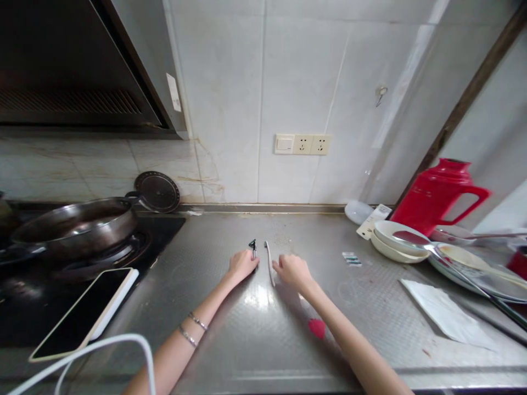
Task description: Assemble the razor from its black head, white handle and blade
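Observation:
My left hand (242, 264) is closed around the handle of what looks like a small razor (252, 244), its dark green head pointing away from me. Just to the right, a slim pale toothbrush (269, 262) lies lengthwise on the steel counter (230, 340). Curled on the toothbrush's right side is my right hand (293, 270), its thumb tip close to the handle; I cannot tell whether they touch. The inside of that hand is hidden. Nearer to me, a pinkish-red object (317, 328) lies beside my right forearm, which may cover part of it.
On the left are a pan (82, 227) on the black hob, a phone (82, 315) and a white cable (123, 339). A small packet (351, 259), stacked bowls (395, 253), a red thermos jug (436, 195), plates and a white paper (444, 310) occupy the right.

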A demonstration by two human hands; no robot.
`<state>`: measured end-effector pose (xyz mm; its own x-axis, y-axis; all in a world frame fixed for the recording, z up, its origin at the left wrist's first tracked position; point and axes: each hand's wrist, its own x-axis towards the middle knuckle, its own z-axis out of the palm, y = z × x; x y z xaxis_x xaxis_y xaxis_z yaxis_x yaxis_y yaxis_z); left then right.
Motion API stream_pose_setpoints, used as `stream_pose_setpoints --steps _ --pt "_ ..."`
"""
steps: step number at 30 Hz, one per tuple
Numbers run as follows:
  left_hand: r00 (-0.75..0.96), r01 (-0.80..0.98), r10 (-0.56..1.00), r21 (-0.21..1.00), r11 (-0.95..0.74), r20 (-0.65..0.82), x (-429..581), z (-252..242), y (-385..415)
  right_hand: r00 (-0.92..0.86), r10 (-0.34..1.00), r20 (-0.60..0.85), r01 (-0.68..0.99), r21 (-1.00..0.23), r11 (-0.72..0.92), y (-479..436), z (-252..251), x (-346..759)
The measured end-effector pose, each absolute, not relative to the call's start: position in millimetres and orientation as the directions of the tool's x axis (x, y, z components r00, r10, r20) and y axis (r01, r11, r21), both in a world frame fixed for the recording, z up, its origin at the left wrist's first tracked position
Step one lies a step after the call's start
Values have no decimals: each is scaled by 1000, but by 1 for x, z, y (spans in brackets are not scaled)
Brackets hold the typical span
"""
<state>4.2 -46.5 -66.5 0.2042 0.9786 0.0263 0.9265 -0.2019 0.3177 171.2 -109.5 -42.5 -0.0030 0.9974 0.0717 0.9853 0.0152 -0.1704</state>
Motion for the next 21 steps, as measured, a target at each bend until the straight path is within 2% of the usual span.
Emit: stream_pose_setpoints --steps 4,7,10,13,21 --pt "201 911 978 355 -210 63 2 -65 -44 -177 971 161 924 -313 220 -109 -31 250" --pt "218 883 969 401 -246 116 3 -63 -43 -191 958 215 913 -321 254 -104 -33 332" --pt "245 848 957 444 -289 156 9 -58 -45 -108 977 182 955 -255 153 -102 -44 406" --pt "287 817 941 468 -337 177 17 -52 -51 -39 997 59 973 -224 52 -103 -56 450" --pt "360 771 916 497 -398 175 34 -38 -63 32 999 -31 966 -256 -39 -104 -68 460"
